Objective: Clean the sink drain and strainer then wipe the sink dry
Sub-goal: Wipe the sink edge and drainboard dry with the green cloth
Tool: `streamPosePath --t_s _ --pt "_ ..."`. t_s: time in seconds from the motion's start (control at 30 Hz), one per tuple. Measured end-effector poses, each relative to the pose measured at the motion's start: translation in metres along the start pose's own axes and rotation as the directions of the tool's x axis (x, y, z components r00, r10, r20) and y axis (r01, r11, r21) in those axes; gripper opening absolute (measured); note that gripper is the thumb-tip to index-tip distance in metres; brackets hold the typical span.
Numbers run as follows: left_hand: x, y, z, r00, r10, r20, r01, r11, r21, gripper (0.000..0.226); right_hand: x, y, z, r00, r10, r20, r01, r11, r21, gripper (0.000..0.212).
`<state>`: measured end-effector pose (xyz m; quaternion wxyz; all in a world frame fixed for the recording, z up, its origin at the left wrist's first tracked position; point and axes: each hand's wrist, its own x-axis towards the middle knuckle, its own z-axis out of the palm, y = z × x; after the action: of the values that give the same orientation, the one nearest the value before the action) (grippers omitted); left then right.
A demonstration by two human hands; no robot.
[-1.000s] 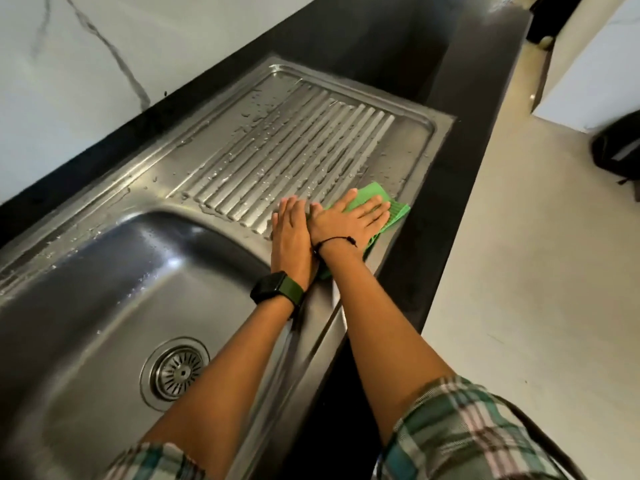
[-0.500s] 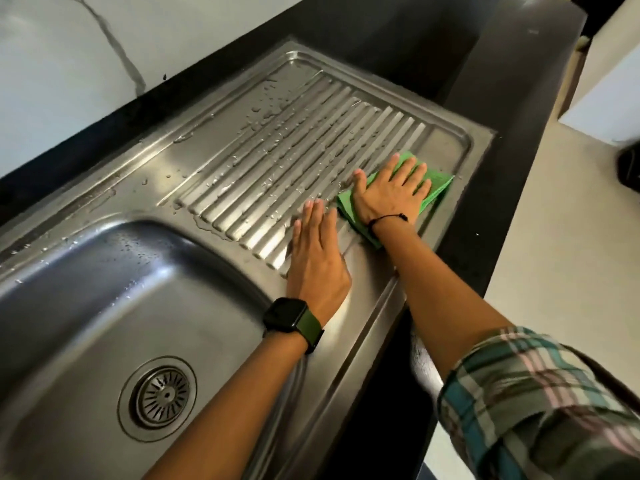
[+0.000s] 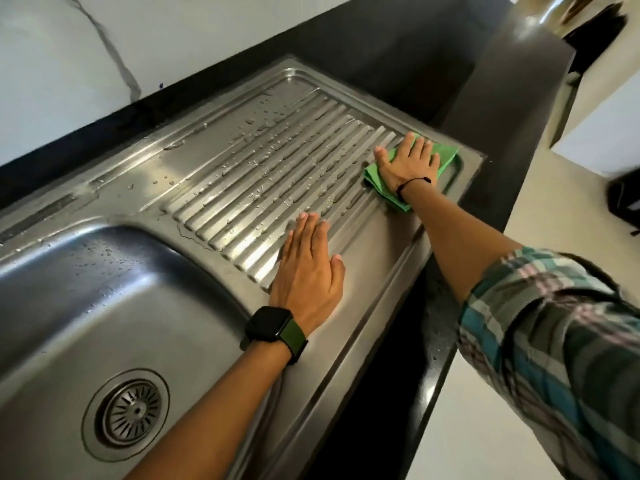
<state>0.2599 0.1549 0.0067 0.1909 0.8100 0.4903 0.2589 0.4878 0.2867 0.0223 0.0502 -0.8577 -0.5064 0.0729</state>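
Black countertop (image 3: 512, 109) frames our steel sink (image 3: 114, 289), its strainer (image 3: 131, 408) seated in the basin floor. Our right hand (image 3: 408, 164) presses flat, fingers spread, on the green cloth (image 3: 446, 157) at the wet drainboard's (image 3: 277, 168) far corner; our left hand (image 3: 308, 271) rests flat, fingers straight, on the ridges' near edge.

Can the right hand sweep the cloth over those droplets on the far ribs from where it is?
Probably yes. The right hand lies flat on the green cloth at the drainboard's right end; nothing stands between it and the droplets.
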Motion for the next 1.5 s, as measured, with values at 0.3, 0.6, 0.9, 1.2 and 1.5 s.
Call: streamPosePath --t_s 0.3,0.6,0.9,1.2,1.5 --pt "0.005 0.000 -0.003 0.999 -0.038 0.033 0.044 0.979 -0.199 0.067 -0.056 -0.003 0.012 0.990 -0.134 0.036 0.135 0.990 -0.030 0.081" --pt "0.009 0.002 -0.001 0.996 -0.046 0.072 0.057 0.986 -0.157 0.063 -0.176 -0.028 0.016 0.969 -0.210 0.133 0.216 0.976 -0.032 0.069" --pt "0.050 0.038 0.008 0.997 -0.025 0.075 0.049 0.938 -0.343 0.058 -0.141 -0.023 0.014 0.993 -0.043 0.108 0.057 0.989 -0.133 0.065" --pt "0.048 0.026 0.030 0.988 0.112 0.104 -0.095 0.984 -0.152 0.055 0.001 0.032 0.003 0.997 -0.045 0.055 0.049 0.995 -0.081 0.065" --pt "0.051 0.029 0.036 0.979 0.128 0.159 -0.113 0.988 -0.101 0.061 -0.016 0.035 -0.027 0.987 -0.140 0.085 0.140 0.990 0.001 0.043"
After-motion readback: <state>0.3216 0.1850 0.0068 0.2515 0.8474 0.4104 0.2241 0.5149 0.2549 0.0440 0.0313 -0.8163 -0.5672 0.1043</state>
